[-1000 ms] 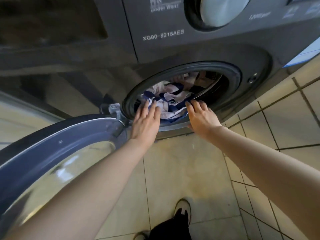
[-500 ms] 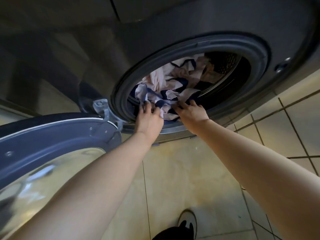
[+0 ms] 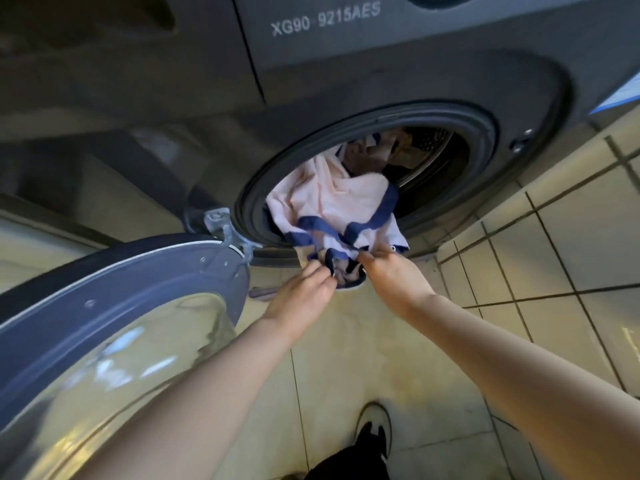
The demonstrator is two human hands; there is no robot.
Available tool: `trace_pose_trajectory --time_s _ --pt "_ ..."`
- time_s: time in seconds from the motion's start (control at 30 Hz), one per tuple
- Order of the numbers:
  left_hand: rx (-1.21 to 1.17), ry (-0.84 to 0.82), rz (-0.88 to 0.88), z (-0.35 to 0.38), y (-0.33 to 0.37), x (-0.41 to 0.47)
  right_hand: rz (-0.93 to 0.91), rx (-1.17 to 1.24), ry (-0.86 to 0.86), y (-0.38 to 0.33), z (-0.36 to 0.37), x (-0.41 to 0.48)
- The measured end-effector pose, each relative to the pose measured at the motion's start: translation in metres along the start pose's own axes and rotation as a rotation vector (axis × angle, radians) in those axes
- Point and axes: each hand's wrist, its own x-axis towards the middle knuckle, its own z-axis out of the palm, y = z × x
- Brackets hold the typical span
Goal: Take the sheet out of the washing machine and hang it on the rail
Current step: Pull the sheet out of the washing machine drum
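Note:
A pale pink sheet (image 3: pixel 332 195) with dark blue bands spills out of the round opening of a dark grey washing machine (image 3: pixel 398 71). Its leading bunch hangs just below the door rim. My left hand (image 3: pixel 304 296) grips that bunch from the left, fingers curled into the cloth. My right hand (image 3: pixel 391 275) pinches it from the right. Part of the sheet still lies inside the drum (image 3: pixel 426 150). No rail is in view.
The machine's round door (image 3: pixel 114 306) stands swung open at the left, close beside my left forearm. Beige floor tiles (image 3: pixel 363 358) lie below, and a tiled wall (image 3: pixel 571 237) rises at the right. My shoe (image 3: pixel 374 431) shows at the bottom.
Both hands have closed on the sheet and drawn it back out of the drum, so a long fold now hangs over the rim. The view has pulled back from the opening.

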Motion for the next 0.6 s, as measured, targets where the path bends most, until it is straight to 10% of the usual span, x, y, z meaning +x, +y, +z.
trace_pose_trajectory --time_s 0.4,0.6 --pt "-0.309 0.077 -0.242 -0.017 0.01 -0.04 0.345 0.438 0.123 0.006 -0.014 -0.012" --pt "-0.384 0.174 -0.288 -0.003 0.009 -0.04 0.154 0.183 -0.074 0.01 -0.005 0.031"
